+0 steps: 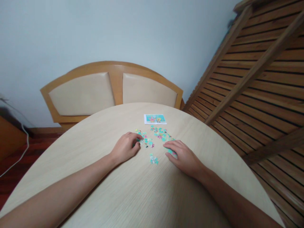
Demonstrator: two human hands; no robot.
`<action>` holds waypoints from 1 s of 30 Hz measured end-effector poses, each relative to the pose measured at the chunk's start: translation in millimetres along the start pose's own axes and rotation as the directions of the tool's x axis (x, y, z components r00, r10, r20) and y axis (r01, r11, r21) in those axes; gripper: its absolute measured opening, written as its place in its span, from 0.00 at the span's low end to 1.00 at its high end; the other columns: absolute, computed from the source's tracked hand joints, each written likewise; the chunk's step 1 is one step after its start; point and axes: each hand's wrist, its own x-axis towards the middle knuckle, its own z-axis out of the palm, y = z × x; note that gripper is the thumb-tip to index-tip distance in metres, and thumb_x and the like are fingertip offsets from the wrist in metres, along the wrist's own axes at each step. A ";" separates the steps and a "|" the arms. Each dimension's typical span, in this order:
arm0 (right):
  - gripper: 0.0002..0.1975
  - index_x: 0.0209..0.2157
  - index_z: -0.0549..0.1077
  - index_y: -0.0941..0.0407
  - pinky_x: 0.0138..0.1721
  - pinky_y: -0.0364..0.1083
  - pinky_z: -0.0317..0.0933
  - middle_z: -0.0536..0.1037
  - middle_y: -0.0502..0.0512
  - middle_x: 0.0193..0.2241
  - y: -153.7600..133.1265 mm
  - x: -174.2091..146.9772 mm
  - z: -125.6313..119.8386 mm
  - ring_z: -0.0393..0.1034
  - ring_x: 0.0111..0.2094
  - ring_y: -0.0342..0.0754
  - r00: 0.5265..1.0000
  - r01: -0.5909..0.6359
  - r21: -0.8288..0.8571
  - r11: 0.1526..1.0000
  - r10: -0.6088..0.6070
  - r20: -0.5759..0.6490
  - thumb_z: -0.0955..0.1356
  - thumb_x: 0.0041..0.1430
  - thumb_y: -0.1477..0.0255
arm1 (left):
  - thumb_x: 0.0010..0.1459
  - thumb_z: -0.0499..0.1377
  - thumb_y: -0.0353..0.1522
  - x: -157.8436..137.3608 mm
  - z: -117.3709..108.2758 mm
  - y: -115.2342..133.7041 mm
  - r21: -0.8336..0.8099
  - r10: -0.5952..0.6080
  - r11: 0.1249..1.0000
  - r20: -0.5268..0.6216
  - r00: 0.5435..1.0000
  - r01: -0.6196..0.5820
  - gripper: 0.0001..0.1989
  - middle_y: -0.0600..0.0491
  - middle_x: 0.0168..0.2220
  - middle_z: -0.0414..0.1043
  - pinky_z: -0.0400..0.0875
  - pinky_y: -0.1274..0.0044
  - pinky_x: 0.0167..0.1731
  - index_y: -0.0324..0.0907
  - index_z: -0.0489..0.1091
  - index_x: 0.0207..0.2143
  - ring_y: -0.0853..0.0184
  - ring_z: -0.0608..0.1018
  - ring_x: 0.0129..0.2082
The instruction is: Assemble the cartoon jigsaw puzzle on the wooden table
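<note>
Loose jigsaw puzzle pieces [159,133], mostly turquoise with bits of pink, yellow and white, lie scattered on the round table [114,196]. My left hand [125,146] rests at the left edge of the scatter, its bent fingertips touching or just over some pieces and its thumb apart from them. On the other side, my right hand [181,155] arches over several pieces, partly hiding them, with thumb and fingers apart. Between the hands and nearer to me is a small cluster of pieces [153,159], which look joined.
Behind the pieces lies a picture sheet [155,119] with a pink and a yellow cartoon figure on turquoise. A padded wooden headboard [116,82] stands beyond the table. Wooden slats [256,79] lean at the right. A white cable [27,144] hangs at the left.
</note>
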 end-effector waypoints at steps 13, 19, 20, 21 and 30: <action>0.14 0.49 0.77 0.54 0.55 0.58 0.68 0.81 0.59 0.48 19.1 -1.7 1.0 0.73 0.51 0.55 0.997 -0.053 0.001 0.999 0.053 -0.055 0.63 0.66 0.76 | 0.62 0.54 0.31 13.8 -29.3 -29.6 0.012 -0.148 0.989 -0.036 0.988 0.148 0.10 0.48 0.36 0.79 0.72 0.71 0.35 0.41 0.75 0.39 0.61 0.78 0.35; 0.16 0.49 0.77 0.52 0.54 0.58 0.69 0.81 0.57 0.47 21.0 -1.2 2.0 0.74 0.50 0.54 0.996 -0.045 -0.004 0.999 0.045 -0.072 0.63 0.65 0.78 | 0.64 0.55 0.35 16.6 -33.3 -35.0 -0.013 -0.114 0.993 0.077 0.991 0.115 0.11 0.50 0.36 0.81 0.72 0.73 0.32 0.42 0.77 0.38 0.64 0.79 0.31; 0.16 0.49 0.77 0.52 0.54 0.58 0.69 0.81 0.57 0.47 21.0 -1.2 2.1 0.74 0.50 0.54 0.996 -0.045 -0.007 0.999 0.045 -0.074 0.63 0.65 0.78 | 0.64 0.56 0.35 16.2 -33.0 -34.6 -0.010 -0.094 0.995 0.088 0.992 0.095 0.11 0.50 0.38 0.81 0.73 0.72 0.36 0.43 0.77 0.40 0.63 0.80 0.35; 0.15 0.49 0.77 0.52 0.54 0.58 0.69 0.81 0.57 0.47 21.0 -1.2 2.1 0.74 0.50 0.54 0.996 -0.046 -0.009 0.999 0.045 -0.074 0.63 0.65 0.78 | 0.63 0.57 0.35 15.7 -32.8 -34.6 -0.003 -0.073 0.997 0.097 0.993 0.074 0.10 0.50 0.40 0.81 0.74 0.70 0.40 0.43 0.77 0.40 0.61 0.80 0.38; 0.16 0.49 0.77 0.52 0.54 0.58 0.69 0.81 0.57 0.47 22.3 -2.2 2.9 0.74 0.50 0.54 0.996 -0.052 -0.005 0.999 0.051 -0.078 0.63 0.65 0.78 | 0.64 0.56 0.32 15.0 -30.7 -47.4 0.050 0.027 0.998 0.133 0.991 -0.034 0.10 0.48 0.45 0.80 0.71 0.66 0.50 0.43 0.76 0.44 0.59 0.79 0.45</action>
